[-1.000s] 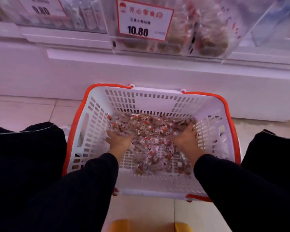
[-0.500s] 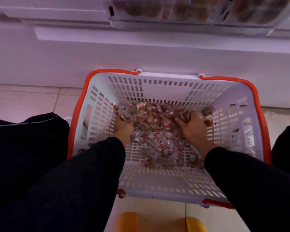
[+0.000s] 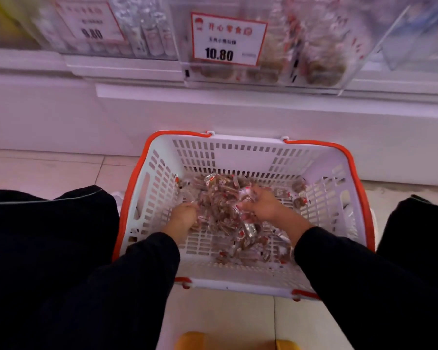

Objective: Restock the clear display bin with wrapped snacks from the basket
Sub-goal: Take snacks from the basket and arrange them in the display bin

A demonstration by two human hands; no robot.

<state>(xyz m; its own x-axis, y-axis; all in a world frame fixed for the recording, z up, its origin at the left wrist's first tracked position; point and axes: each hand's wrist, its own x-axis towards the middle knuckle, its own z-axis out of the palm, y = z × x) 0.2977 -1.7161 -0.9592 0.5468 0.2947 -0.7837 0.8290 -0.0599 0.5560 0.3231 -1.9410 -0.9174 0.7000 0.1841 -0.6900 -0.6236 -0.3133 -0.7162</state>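
Note:
A white basket [image 3: 240,157] with an orange rim sits on the floor in front of me. Inside it lies a heap of small wrapped snacks [image 3: 220,198], brown with red and white labels. My left hand [image 3: 181,218] and my right hand [image 3: 263,205] are both down in the basket, curled around a bunch of the snacks held between them and raised a little off the basket bottom. More snacks [image 3: 261,248] lie loose near the front of the basket. The clear display bin [image 3: 319,54] with a 10.80 price tag [image 3: 226,40] hangs on the shelf above.
A second clear bin [image 3: 142,34] with a 9.80 tag stands to the left on the white shelf. My dark-clothed knees flank the basket on both sides. A yellow object [image 3: 192,341] shows at the bottom edge on the tiled floor.
My hands have drawn together from the sides of the heap and scooped up a bunch of snacks. The view has tilted up, showing the display bin again.

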